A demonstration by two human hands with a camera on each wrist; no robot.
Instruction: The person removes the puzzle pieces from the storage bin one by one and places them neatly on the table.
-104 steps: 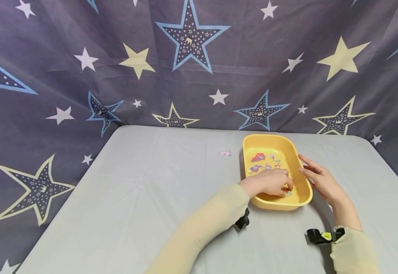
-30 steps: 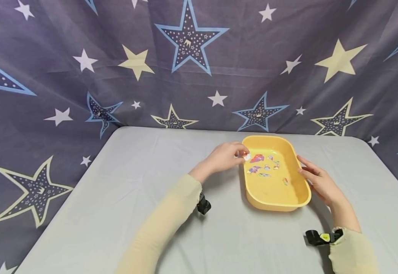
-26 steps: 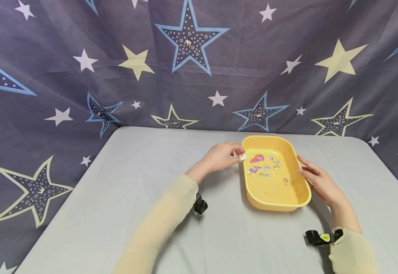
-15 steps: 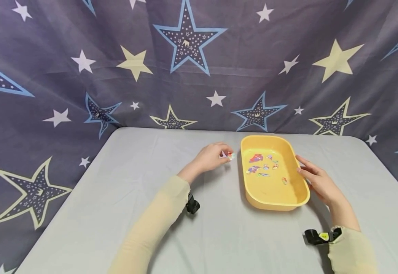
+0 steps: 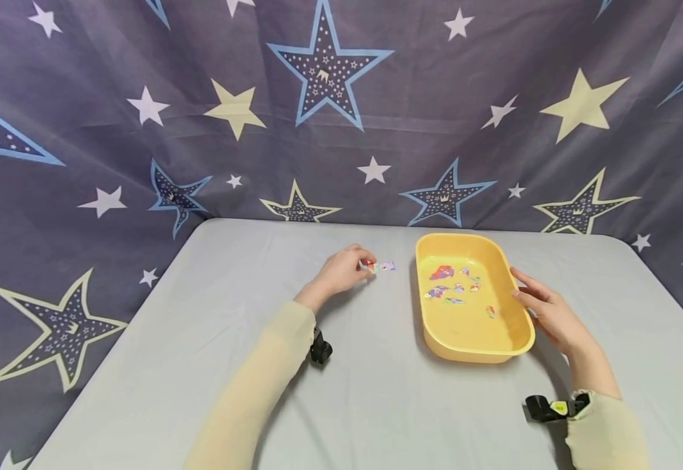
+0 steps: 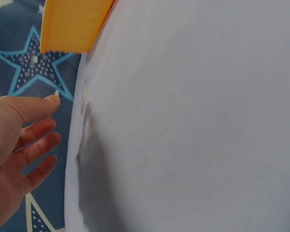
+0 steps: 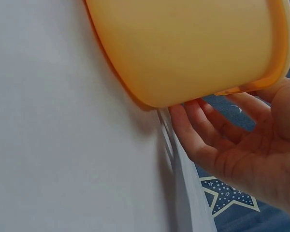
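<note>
My left hand (image 5: 341, 269) is at the back of the table, pinching a small, colourful flat cutout (image 5: 372, 267) between thumb and fingertips. In the left wrist view the cutout (image 6: 57, 94) shows only as a thin pale edge at the thumb tip. Just right of it, a pinkish-purple cutout (image 5: 388, 266) lies flat on the table. The yellow plastic tub (image 5: 476, 356) stands to the right, with several bright cutouts (image 5: 441, 272) spread over its floor. My right hand (image 5: 555, 316) rests against the tub's right side, extended fingers (image 7: 186, 133) touching the outer wall below the rim.
A pale grey cloth covers the table (image 5: 200, 365). Behind it hangs a dark curtain (image 5: 194, 39) printed with stars. Black wrist cameras sit below both cuffs, the left camera (image 5: 320, 347) and the right camera (image 5: 540, 408).
My left hand has gone from inside the tub, over its left rim, to the table on the left, carrying a cutout beside the one lying there. My right hand has stayed on the tub.
</note>
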